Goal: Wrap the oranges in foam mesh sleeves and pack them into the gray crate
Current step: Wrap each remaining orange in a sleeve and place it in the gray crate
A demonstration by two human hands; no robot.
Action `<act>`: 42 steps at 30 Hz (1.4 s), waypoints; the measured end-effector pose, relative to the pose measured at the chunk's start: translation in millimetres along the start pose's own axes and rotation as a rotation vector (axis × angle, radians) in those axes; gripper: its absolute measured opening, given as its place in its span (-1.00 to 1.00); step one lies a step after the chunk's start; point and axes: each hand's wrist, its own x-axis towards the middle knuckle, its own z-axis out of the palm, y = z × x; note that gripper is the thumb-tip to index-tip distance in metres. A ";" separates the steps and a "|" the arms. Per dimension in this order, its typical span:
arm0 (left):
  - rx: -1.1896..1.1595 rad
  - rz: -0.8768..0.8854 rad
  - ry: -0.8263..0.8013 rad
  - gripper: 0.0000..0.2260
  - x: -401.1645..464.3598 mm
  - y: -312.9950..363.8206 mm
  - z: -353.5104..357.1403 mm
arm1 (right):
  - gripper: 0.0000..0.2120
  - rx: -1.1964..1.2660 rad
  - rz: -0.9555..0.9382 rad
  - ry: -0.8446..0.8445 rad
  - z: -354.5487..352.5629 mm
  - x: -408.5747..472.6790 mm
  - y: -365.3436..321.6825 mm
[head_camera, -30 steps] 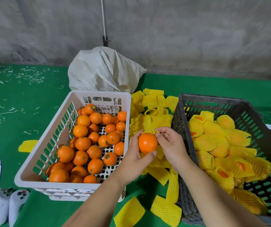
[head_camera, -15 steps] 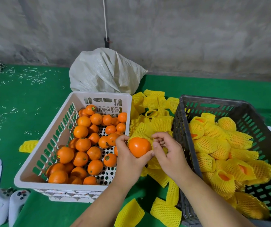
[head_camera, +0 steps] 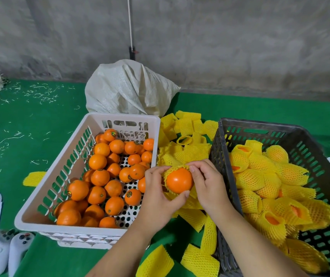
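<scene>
1. My left hand (head_camera: 156, 194) cups the orange (head_camera: 179, 180) between white basket (head_camera: 92, 124) and gray crate (head_camera: 226, 176).
2. My right hand (head_camera: 208, 182) pinches the yellow sleeve (head_camera: 177, 167) over its top.

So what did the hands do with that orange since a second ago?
The bare orange now has a foam mesh sleeve pulled over its far side. The left hand grips it; the right hand pinches the sleeve's edge. The white basket and gray crate stayed put.

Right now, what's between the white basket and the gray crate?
Head view: a pile of loose yellow foam sleeves on green cloth, plus both hands wrapping an orange.
</scene>
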 end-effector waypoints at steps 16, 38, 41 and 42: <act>-0.355 -0.167 0.034 -0.38 3.9 1.0 -4.5 | -0.75 -0.044 -0.048 -0.080 2.7 -2.6 5.2; -0.504 -0.179 0.017 -0.35 1.2 0.9 -13.3 | -0.75 -0.087 -0.083 -0.146 8.0 -12.6 -2.1; -0.484 -0.202 0.124 -0.39 3.5 2.4 -11.6 | -0.88 -0.132 -0.151 -0.147 9.1 -16.5 -5.8; -0.470 -0.210 0.146 -0.38 4.5 2.8 -10.5 | -0.88 -0.138 -0.161 -0.140 9.8 -17.4 -5.9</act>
